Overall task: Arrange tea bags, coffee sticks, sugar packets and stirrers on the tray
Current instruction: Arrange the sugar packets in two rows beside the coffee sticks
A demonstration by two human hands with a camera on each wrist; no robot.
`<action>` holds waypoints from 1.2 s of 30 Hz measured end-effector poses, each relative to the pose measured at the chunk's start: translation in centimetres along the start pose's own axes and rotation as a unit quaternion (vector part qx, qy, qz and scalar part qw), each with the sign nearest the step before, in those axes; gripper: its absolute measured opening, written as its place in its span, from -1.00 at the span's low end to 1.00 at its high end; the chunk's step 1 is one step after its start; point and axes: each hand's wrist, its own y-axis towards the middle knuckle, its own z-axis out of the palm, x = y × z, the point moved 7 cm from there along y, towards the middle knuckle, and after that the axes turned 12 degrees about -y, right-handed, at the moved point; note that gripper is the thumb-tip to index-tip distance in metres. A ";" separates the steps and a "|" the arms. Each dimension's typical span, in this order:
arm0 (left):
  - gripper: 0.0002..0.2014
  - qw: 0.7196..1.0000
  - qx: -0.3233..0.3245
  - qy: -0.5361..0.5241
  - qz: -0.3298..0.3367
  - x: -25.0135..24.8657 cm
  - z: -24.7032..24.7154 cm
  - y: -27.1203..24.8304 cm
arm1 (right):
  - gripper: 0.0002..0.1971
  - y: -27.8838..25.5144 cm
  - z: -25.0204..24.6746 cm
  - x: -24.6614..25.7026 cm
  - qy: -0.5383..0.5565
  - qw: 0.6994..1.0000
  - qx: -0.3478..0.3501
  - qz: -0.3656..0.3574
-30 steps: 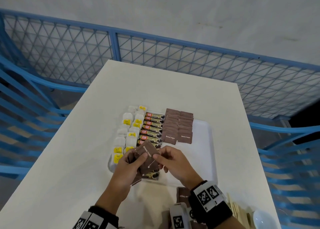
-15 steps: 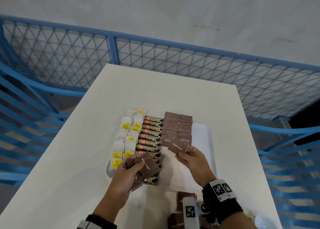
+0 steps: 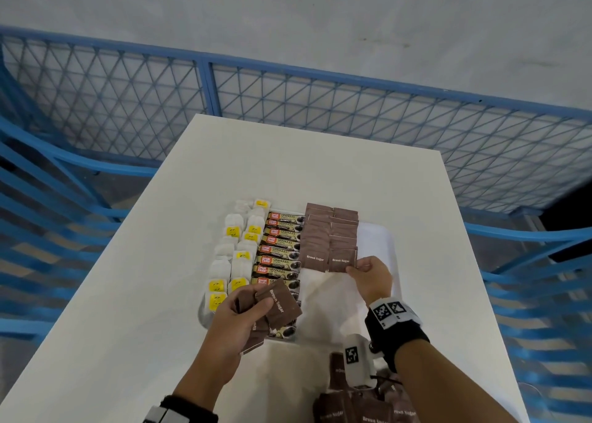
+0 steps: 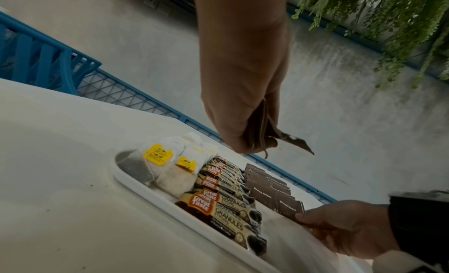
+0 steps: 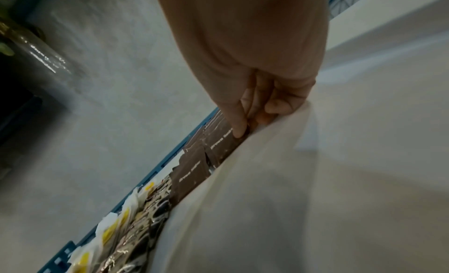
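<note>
A white tray (image 3: 379,243) on the white table holds tea bags (image 3: 234,256) at its left, coffee sticks (image 3: 282,253) in the middle and two columns of brown sugar packets (image 3: 330,230) to their right. My right hand (image 3: 368,273) pinches the right edge of the nearest brown sugar packet (image 3: 342,260) in the right column, flat on the tray. My left hand (image 3: 238,313) grips a small stack of brown sugar packets (image 3: 282,304) above the tray's near left corner. In the left wrist view that stack (image 4: 262,127) shows edge-on between the fingers.
More brown sugar packets (image 3: 358,406) lie in a loose heap on the table at the near edge, under my right forearm. A blue mesh fence (image 3: 288,102) rings the table. The tray's right third (image 3: 374,294) is bare white.
My right hand carried one sugar packet from the left hand's stack forward and right, and laid it at the near end of the right column. The left hand stayed put with its stack.
</note>
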 end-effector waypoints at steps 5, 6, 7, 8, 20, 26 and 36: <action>-0.78 1.000 -0.001 -0.014 0.004 -0.2 0.3 -0.2 | -0.72 -0.6 -0.1 0.7 -0.006 1.000 -0.018 -0.021; -0.78 1.000 0.001 -0.018 0.004 -0.2 0.4 -0.2 | -0.70 -1.1 -0.3 1.0 -0.004 0.999 -0.029 -0.035; -0.78 1.000 0.002 -0.023 0.005 -0.3 0.5 -0.3 | -0.71 -1.7 -0.4 1.6 0.001 0.998 -0.038 -0.052; -0.78 1.000 0.005 -0.029 0.007 -0.4 0.6 -0.3 | -0.74 -2.4 -0.5 2.2 0.009 0.997 -0.040 -0.071; -0.79 0.999 0.007 -0.032 0.033 -0.5 0.2 -0.4 | -0.86 -14.5 3.1 7.2 0.045 0.920 0.348 -0.176; -0.84 0.999 -0.001 -0.041 -0.016 0.7 -0.2 0.0 | -0.91 -14.0 3.5 6.6 0.153 0.922 0.345 -0.090; -0.69 0.999 0.008 -0.030 -0.036 1.4 -0.7 0.8 | -0.87 -5.7 3.2 2.4 0.221 0.959 0.175 0.022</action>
